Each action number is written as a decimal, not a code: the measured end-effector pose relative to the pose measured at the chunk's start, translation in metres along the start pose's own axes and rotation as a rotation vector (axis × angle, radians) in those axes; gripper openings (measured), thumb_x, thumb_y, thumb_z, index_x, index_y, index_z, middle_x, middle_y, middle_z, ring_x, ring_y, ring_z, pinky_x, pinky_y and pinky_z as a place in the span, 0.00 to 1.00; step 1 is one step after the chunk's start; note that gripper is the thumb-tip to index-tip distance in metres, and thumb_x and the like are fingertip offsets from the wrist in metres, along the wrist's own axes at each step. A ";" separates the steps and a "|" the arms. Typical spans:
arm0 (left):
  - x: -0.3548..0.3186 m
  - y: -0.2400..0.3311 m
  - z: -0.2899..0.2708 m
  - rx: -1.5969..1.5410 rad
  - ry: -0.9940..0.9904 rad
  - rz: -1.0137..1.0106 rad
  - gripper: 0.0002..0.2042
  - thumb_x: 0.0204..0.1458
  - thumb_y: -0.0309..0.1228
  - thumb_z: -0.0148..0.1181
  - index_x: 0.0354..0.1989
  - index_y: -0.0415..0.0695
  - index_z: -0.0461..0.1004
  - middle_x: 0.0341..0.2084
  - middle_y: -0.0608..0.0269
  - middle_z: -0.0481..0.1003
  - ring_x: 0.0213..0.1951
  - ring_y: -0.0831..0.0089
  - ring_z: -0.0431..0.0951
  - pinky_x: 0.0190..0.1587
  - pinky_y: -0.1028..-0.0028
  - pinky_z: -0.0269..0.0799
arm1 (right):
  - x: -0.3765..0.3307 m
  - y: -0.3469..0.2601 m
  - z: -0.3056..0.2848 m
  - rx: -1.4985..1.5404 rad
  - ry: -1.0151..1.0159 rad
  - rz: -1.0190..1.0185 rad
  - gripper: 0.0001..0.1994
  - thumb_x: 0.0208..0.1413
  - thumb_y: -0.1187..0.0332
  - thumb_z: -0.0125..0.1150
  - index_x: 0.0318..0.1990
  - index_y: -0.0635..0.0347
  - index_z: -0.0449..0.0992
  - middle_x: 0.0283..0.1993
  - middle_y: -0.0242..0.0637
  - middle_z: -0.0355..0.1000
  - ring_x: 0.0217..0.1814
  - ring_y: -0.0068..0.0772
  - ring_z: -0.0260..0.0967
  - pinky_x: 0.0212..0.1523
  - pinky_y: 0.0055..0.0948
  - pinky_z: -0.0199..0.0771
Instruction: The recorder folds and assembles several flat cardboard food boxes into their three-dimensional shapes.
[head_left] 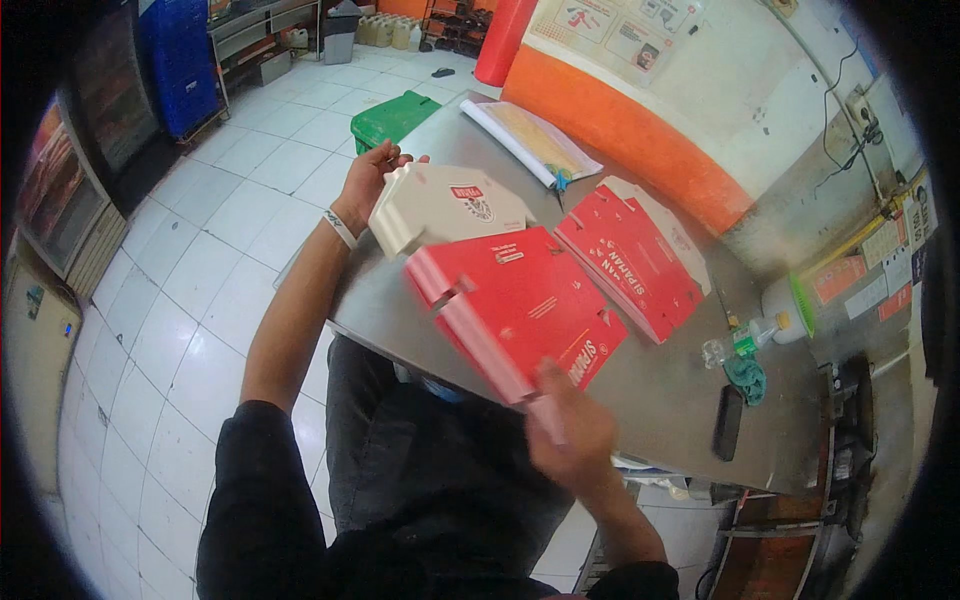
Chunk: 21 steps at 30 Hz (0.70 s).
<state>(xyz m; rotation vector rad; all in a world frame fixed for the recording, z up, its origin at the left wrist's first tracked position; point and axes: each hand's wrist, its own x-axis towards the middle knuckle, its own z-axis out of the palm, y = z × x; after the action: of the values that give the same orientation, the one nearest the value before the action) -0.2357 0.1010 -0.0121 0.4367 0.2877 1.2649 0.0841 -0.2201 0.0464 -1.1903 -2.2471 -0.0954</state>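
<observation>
Red cardboard fills the space between the two hands: a flat, partly folded red box blank lies on the steel counter, one long flap turned up along its near edge. The right hand is closed on the near corner of that blank, fingers curled over the folded flap; it is blurred, so the exact grip cannot be told. The left hand reaches out to the far side, its fingers wrapped round the far edge of a beige folded box, which sits tilted on the counter just beyond the red blank and overlaps its far edge. A white wristband circles the left wrist.

To the right of the held blank, and just beside it, lies a stack of flat red box blanks. Beyond the left hand, a white-edged sheaf of printed sheets rests on the far end of the counter. Well to the right of the right hand stand a clear plastic bottle lying on its side, a crumpled teal cloth touching it, and a dark phone lying flat near the counter's edge. Past the counter, beyond the left hand, a green bin stands on the white tiled floor.
</observation>
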 end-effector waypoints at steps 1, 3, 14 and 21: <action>-0.002 0.004 -0.004 0.005 0.009 0.016 0.14 0.69 0.39 0.45 0.32 0.44 0.67 0.27 0.58 0.73 0.48 0.56 0.79 0.53 0.50 0.78 | 0.003 0.003 -0.014 0.047 0.066 0.093 0.22 0.51 0.73 0.67 0.55 0.67 0.74 0.52 0.57 0.76 0.49 0.54 0.79 0.52 0.45 0.78; 0.005 0.009 -0.004 0.060 -0.071 0.072 0.12 0.69 0.36 0.45 0.35 0.42 0.69 0.31 0.57 0.74 0.48 0.58 0.79 0.55 0.57 0.78 | 0.014 0.018 -0.039 0.129 0.280 0.170 0.18 0.51 0.75 0.70 0.50 0.67 0.77 0.47 0.52 0.78 0.40 0.45 0.81 0.43 0.38 0.79; -0.012 -0.039 0.043 1.025 -0.054 0.521 0.24 0.45 0.25 0.76 0.36 0.47 0.59 0.27 0.73 0.64 0.31 0.83 0.67 0.38 0.79 0.69 | 0.055 0.029 -0.063 0.147 0.511 0.321 0.13 0.54 0.72 0.71 0.46 0.66 0.79 0.37 0.37 0.78 0.40 0.24 0.73 0.43 0.27 0.73; -0.004 -0.039 0.030 0.990 0.096 0.686 0.25 0.44 0.25 0.77 0.29 0.49 0.56 0.22 0.77 0.59 0.26 0.85 0.61 0.33 0.83 0.66 | 0.044 -0.005 -0.045 0.213 0.360 0.323 0.13 0.55 0.71 0.70 0.47 0.66 0.79 0.36 0.41 0.79 0.37 0.25 0.76 0.39 0.26 0.75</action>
<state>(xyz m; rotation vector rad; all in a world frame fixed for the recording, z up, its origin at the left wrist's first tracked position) -0.1902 0.0827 -0.0038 1.4067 0.9101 1.7564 0.0825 -0.2051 0.1077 -1.2860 -1.6903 0.0528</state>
